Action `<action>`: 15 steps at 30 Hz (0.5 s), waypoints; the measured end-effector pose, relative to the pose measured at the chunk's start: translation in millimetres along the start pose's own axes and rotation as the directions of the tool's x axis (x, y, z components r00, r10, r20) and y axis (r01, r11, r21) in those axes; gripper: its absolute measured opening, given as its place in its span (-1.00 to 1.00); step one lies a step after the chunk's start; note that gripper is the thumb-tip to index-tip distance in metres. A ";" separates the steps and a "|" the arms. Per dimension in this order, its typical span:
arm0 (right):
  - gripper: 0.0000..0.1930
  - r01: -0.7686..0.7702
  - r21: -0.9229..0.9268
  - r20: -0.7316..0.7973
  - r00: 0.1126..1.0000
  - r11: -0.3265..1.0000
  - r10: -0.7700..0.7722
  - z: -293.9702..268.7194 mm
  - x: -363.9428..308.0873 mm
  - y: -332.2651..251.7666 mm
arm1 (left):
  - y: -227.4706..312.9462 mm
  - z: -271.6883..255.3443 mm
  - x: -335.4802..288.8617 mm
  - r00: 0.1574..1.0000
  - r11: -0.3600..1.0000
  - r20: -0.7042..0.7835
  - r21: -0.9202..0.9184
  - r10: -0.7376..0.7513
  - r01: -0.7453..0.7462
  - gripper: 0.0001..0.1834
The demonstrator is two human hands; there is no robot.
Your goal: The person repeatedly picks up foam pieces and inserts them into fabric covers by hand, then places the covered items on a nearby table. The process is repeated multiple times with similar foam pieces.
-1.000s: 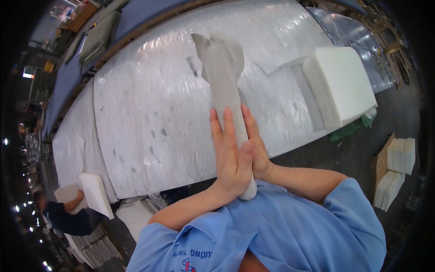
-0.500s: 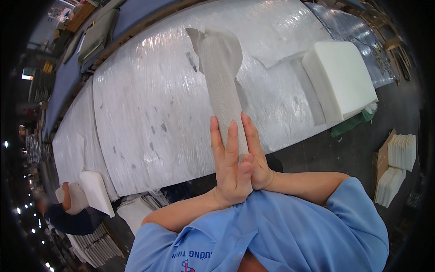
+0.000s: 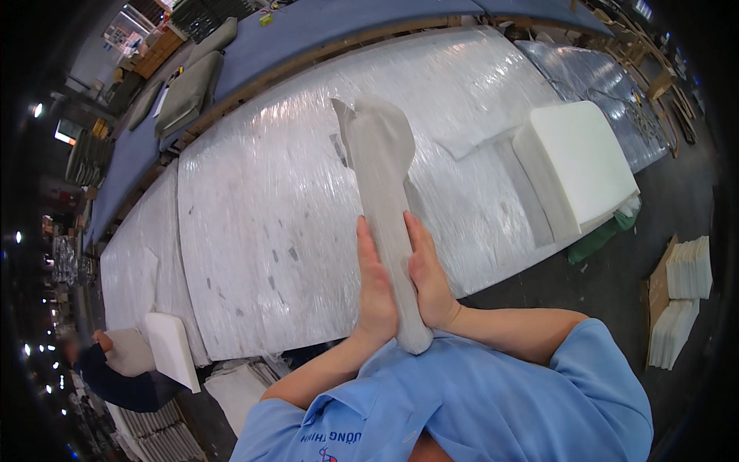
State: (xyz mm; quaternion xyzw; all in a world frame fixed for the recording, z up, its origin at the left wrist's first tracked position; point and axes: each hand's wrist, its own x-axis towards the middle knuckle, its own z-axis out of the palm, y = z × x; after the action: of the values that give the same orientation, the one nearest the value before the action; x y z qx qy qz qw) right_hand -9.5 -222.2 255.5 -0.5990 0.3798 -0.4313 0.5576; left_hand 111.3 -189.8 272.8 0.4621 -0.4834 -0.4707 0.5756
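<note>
A grey fabric-covered cushion [image 3: 387, 219] stands on edge between my palms, its long narrow side facing up. Its rounded near end reaches my shirt, while loose cloth flares out at the far end. My left hand [image 3: 375, 292] lies flat along its left side, fingers straight and pointing away from me. Against the right side presses my right hand [image 3: 433, 283], also with straight fingers. The cushion is held between both hands, above the plastic-wrapped table [image 3: 254, 208]. Its broad faces are mostly hidden from above.
White foam pads [image 3: 581, 158] are stacked on the table's right end, a green cloth [image 3: 602, 239] hanging below. More white pads [image 3: 687, 269] stand by cardboard at the right. A co-worker [image 3: 115, 377] handles a pad at the far left. Grey cushions [image 3: 188, 96] rest on a blue bench [image 3: 308, 46].
The cushion has come nearer to me, and its near end now shows beyond my hands. My hands have moved apart from near-touching to opposite sides of it. The view has tilted slightly.
</note>
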 end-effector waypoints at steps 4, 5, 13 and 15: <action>-0.28 0.144 -0.068 -0.002 0.989 0.987 -0.145 -0.4 -5.1 12.5 | 0.2 -2.2 -8.7 0.994 0.918 0.043 0.381 0.101 -0.109 -0.10; -0.28 0.164 -0.072 0.001 0.986 0.984 -0.164 -1.4 -4.8 16.4 | 2.6 -1.6 -7.6 0.991 0.913 0.050 0.386 0.124 -0.133 -0.11; -0.20 -0.030 0.083 0.010 1.000 0.996 0.030 -5.7 59.3 5.2 | -12.1 -16.6 62.5 0.999 0.984 -0.002 -0.176 -0.037 0.037 -0.07; -0.20 0.016 0.065 -0.001 1.000 0.998 -0.016 -4.2 70.3 4.4 | -12.0 -15.3 71.8 0.999 0.989 -0.006 -0.143 -0.047 0.046 -0.07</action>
State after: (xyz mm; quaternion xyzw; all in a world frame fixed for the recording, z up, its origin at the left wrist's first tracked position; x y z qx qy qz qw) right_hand 10.6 -289.8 257.7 -0.5837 0.3608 -0.4479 0.5732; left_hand 131.8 -261.2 268.1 0.4330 -0.4348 -0.5154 0.5982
